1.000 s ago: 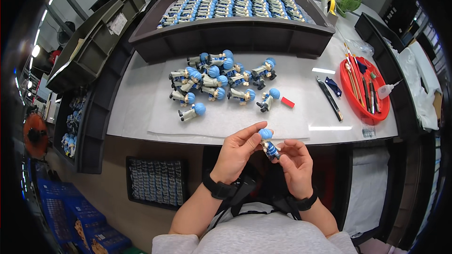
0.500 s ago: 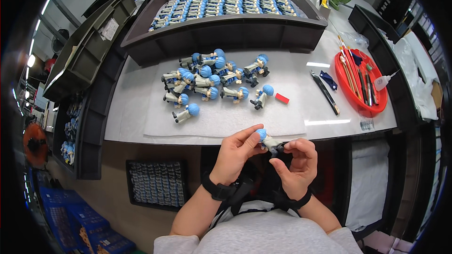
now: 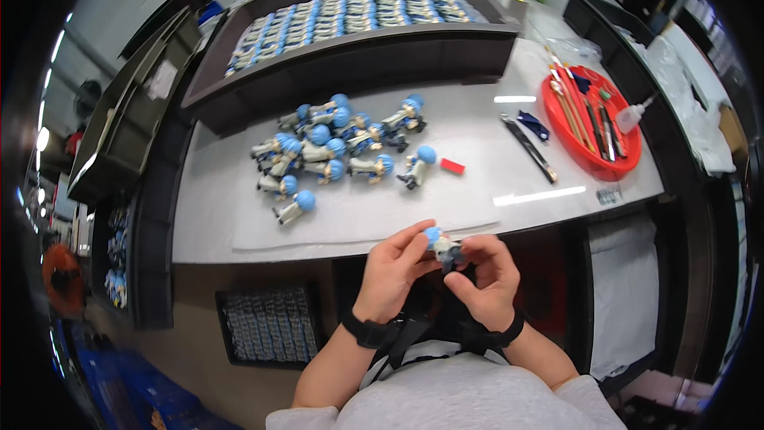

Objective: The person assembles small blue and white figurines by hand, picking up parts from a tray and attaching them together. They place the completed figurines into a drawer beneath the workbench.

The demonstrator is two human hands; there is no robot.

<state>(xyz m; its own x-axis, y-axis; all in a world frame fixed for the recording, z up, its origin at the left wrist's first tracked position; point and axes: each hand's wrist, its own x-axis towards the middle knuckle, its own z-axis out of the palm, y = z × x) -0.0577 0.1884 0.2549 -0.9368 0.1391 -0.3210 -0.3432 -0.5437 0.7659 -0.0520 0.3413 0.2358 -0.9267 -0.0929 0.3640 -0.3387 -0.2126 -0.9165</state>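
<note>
A small blue-haired figurine (image 3: 444, 248) in pale clothing with dark shoes is held between my two hands, just off the table's front edge. My left hand (image 3: 395, 265) grips it at the blue head, thumb and fingers closed. At its dark legs, my right hand (image 3: 487, 277) has thumb and fingertips closed on it, hiding part of the feet. Beyond them, several similar figurines (image 3: 325, 143) lie heaped on a white mat (image 3: 358, 215). One figurine (image 3: 417, 167) lies apart, beside a small red block (image 3: 453, 166).
A large dark tray (image 3: 358, 60) of lined-up figurines stands at the back. On the right are a red oval dish (image 3: 585, 159) with brushes and a white bottle, a black pen-like tool (image 3: 529, 147) and a dark cloth scrap (image 3: 533, 125). Below the table sits another filled tray (image 3: 270, 326).
The figurine has turned in my hands, so more of its front and dark shoes shows. My view has shifted and tilted slightly. Another person's arm has appeared at the far top.
</note>
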